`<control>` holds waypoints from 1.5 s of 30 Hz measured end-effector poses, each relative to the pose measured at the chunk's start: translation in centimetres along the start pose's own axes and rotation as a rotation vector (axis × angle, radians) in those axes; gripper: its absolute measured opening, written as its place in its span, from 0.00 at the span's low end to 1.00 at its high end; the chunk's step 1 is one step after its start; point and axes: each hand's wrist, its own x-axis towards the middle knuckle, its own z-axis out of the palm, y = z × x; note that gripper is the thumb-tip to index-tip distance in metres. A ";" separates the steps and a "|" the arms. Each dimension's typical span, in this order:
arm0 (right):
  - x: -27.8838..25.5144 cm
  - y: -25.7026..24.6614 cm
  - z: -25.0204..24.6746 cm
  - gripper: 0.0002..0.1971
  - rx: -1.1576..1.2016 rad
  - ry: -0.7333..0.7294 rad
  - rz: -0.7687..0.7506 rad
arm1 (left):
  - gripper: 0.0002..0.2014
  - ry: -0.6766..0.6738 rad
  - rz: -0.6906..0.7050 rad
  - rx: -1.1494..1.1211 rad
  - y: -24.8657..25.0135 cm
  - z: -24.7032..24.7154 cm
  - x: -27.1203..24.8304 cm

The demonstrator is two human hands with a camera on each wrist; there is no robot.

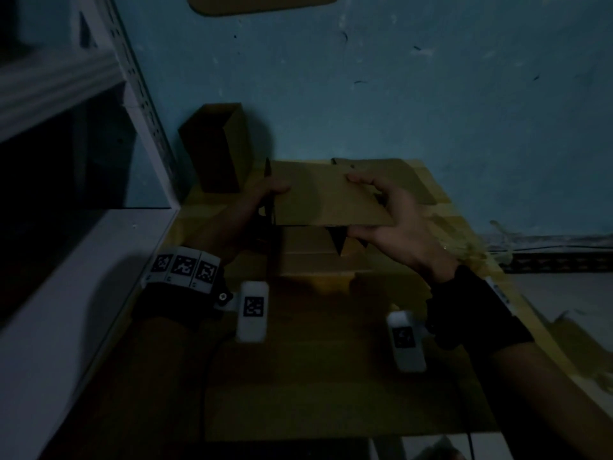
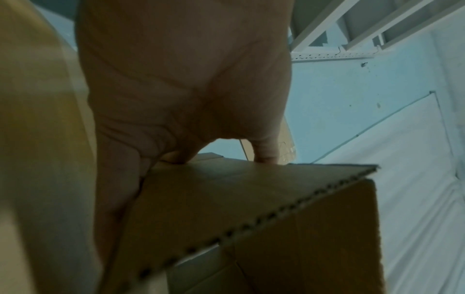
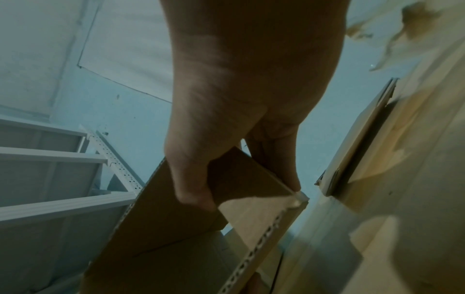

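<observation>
While it is held over the tabletop (image 1: 315, 393), the box (image 1: 325, 197) sits between the hands: left hand (image 1: 265, 197) grips its left edge, right hand (image 1: 394, 227) pinches its right end. Dim; box seems half-folded. Second box (image 1: 215, 147) stands upright behind-left.

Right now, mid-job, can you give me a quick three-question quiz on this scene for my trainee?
1. True or false: the left hand lies idle on the table.
2. Which hand grips the right end of the held box? A) left hand B) right hand C) neither
3. Fill in: the upright box stands at the table's back ____ corner, next to the white shelf.
Key: 1 false, it grips the held box's left end; 2 B; 3 left.
</observation>
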 end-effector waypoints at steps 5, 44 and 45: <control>-0.2 -0.3 0.1 0.44 0.026 -0.048 0.002 | 0.20 0.013 -0.001 -0.009 0.0 -0.3 -0.1; 0.3 -0.7 0.1 0.14 0.447 0.093 0.119 | 0.34 0.234 0.289 0.056 -0.6 -0.4 0.9; 0.3 -0.7 0.1 0.15 0.424 0.107 0.108 | 0.34 0.241 0.309 0.057 -0.6 -0.4 0.9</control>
